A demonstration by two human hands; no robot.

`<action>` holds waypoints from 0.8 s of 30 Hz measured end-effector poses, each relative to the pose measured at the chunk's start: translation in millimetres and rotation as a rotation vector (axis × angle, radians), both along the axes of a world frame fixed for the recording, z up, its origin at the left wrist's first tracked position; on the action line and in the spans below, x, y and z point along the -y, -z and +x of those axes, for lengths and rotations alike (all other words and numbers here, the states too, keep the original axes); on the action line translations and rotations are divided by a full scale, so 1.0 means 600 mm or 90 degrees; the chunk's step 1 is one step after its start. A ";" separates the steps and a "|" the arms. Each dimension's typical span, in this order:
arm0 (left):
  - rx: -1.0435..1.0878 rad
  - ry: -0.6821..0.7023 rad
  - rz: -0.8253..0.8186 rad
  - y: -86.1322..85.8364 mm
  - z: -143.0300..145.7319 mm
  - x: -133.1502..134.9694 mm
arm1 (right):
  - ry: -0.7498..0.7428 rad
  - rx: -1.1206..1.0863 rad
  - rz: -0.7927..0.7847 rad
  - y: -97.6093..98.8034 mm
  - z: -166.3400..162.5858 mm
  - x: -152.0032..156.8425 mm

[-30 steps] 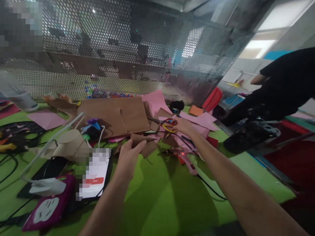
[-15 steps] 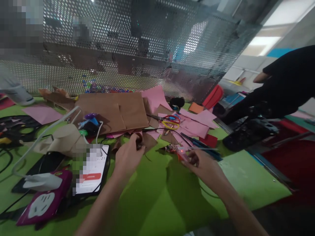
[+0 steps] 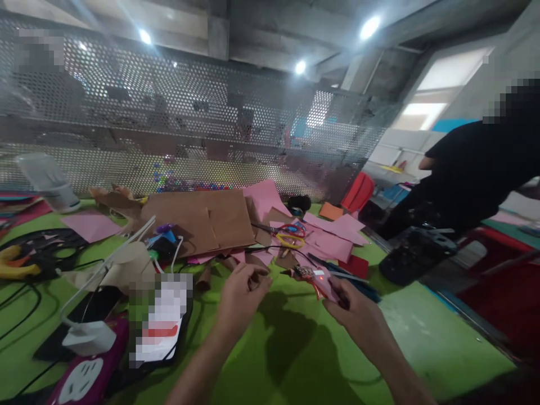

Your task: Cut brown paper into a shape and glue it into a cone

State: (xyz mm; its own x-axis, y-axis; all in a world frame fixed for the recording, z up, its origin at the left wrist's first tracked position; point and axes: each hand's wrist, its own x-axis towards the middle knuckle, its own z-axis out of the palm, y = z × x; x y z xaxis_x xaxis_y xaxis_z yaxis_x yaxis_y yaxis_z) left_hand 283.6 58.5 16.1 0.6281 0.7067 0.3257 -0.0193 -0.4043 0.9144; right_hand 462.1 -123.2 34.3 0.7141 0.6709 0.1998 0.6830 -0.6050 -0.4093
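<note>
My right hand (image 3: 354,306) is closed round a pink glue gun (image 3: 323,279). A small red light glows on its side, and its dark nozzle points left toward my other hand. Just left of that nozzle is my left hand (image 3: 244,292), its fingers curled together in a pinch. Something brown shows faintly between them, too blurred to name. Beyond both hands lie scissors with red and yellow handles (image 3: 291,241), brown paper scraps (image 3: 287,259) and pink paper sheets (image 3: 329,250). A small brown paper roll (image 3: 203,278) sits left of my left hand.
A large brown paper piece (image 3: 198,222) lies at the back. A phone (image 3: 166,323), a white charger (image 3: 89,337) in a purple power strip (image 3: 90,374) and cables crowd the left. Perforated metal (image 3: 236,124) edges the table. A person in black (image 3: 472,163) stands at right.
The view has tilted upward, so the table things sit lower. My left hand has come closer to the glue gun's nozzle, and the glue gun shows more fully in my right hand.
</note>
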 end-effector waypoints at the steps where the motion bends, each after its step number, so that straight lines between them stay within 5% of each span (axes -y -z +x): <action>1: -0.003 0.009 -0.010 0.004 0.003 0.002 | 0.006 -0.010 0.003 -0.005 -0.005 0.000; 24: -0.003 0.004 -0.078 0.016 0.015 0.018 | -0.018 0.011 0.054 -0.022 -0.037 0.003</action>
